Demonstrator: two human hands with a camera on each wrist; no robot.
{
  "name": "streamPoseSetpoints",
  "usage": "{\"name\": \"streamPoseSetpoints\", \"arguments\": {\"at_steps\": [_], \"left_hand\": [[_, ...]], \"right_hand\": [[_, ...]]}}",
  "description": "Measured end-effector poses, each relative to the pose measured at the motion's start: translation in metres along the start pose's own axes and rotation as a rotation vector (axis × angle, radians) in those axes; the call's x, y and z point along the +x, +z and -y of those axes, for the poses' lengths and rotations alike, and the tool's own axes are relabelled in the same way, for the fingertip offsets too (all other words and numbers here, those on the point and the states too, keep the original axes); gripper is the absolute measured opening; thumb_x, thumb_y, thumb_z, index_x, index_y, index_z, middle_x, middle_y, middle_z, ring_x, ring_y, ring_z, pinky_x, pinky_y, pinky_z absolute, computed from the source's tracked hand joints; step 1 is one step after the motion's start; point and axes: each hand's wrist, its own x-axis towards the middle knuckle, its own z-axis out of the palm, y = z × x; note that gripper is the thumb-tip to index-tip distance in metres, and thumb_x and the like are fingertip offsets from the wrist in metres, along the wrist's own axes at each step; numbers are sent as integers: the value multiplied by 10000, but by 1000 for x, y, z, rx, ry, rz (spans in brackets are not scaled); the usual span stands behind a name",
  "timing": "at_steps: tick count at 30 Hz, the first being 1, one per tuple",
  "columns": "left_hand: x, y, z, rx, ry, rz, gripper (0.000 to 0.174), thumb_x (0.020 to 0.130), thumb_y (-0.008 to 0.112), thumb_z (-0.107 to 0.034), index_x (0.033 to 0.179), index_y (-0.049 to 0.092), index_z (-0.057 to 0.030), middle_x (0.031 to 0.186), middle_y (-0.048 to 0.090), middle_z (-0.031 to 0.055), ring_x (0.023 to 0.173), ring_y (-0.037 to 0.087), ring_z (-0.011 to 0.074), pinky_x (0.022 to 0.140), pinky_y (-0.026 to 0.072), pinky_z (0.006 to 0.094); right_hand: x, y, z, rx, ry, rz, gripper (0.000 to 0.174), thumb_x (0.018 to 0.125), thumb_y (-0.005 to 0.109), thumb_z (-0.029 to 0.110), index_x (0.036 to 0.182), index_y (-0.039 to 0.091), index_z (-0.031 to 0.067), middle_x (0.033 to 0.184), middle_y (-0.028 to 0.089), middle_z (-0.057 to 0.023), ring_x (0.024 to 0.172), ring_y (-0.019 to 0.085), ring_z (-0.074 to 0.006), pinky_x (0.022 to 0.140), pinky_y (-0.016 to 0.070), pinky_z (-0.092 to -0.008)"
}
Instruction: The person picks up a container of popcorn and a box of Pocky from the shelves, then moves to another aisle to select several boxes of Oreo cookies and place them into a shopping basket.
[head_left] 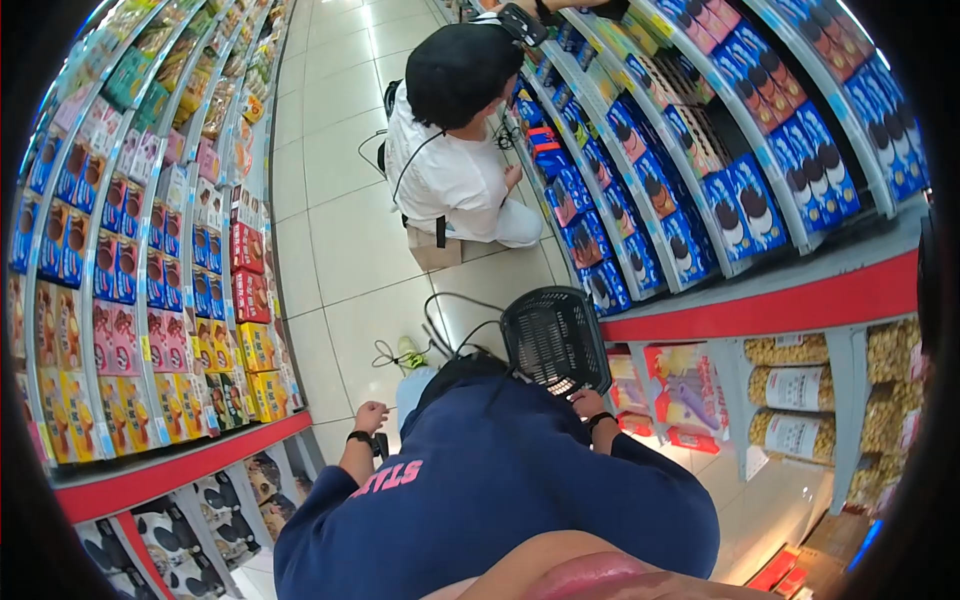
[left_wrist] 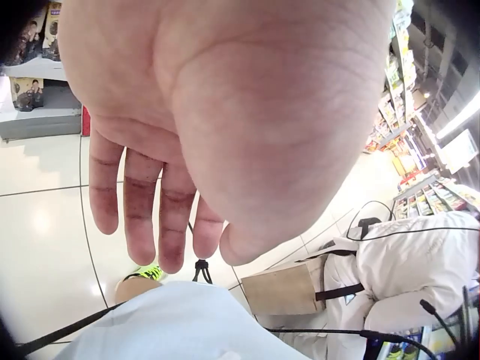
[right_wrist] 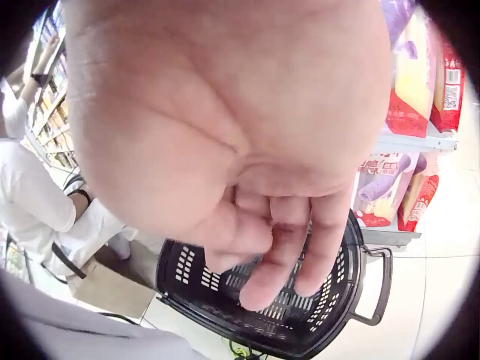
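Note:
My left hand (head_left: pixel 372 416) hangs beside my body over the aisle floor. In the left wrist view its fingers (left_wrist: pixel 174 217) point down, nearly straight, with nothing in them. On the other side, my right hand (head_left: pixel 587 403) is near the close corner of a black plastic shopping basket (head_left: pixel 548 325). The right wrist view has this hand (right_wrist: pixel 225 112) over the basket (right_wrist: pixel 187 268), fingers loosely bent and no item visible in them. The basket has slotted walls and a side handle (right_wrist: pixel 384 285); no goods show inside.
A person in white (head_left: pixel 450 170) sits on a low cardboard-coloured box (head_left: pixel 436 252) ahead, facing the right shelves. Blue cookie packs (head_left: pixel 755 200) fill those shelves; boxed snacks (head_left: pixel 115 265) line the left. Bagged snacks (head_left: pixel 685 390) hang lower right. Black cables (head_left: pixel 430 320) trail nearby.

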Motion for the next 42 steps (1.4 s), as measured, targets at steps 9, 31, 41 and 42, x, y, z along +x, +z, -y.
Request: {"name": "streamPoseSetpoints", "arguments": {"at_steps": [9, 31, 41, 42], "left_hand": [[-77, -3, 84, -148, -89, -170, 182, 904, 566, -216, 949, 609, -44, 899, 691, 87, 744, 652, 166, 599, 505, 304], [-174, -47, 283, -553, 37, -558, 173, 829, 598, -187, 816, 661, -27, 764, 683, 95, 659, 645, 172, 617, 505, 315], [-273, 43, 476, -914, -376, -642, 208, 829, 579, -202, 833, 666, -14, 786, 688, 90, 628, 638, 192, 520, 500, 340], [-278, 58, 490, -978, -383, -673, 206, 836, 576, -198, 847, 665, -12, 798, 689, 91, 641, 640, 192, 521, 504, 347]], "right_hand": [[62, 1, 70, -98, -110, 27, 236, 736, 619, -34, 962, 665, 14, 688, 653, -95, 569, 626, -172, 501, 495, -315], [18, 134, 96, 18, 24, 578, 139, 877, 597, 123, 895, 691, 22, 704, 652, -122, 523, 598, -230, 465, 472, -344], [10, 249, 179, -545, -383, 366, 195, 812, 484, 3, 893, 655, 52, 684, 626, -83, 569, 649, -221, 481, 516, -350], [-3, 260, 193, -584, -398, 380, 195, 812, 484, 3, 893, 655, 52, 684, 626, -83, 569, 649, -221, 481, 516, -350]]}}
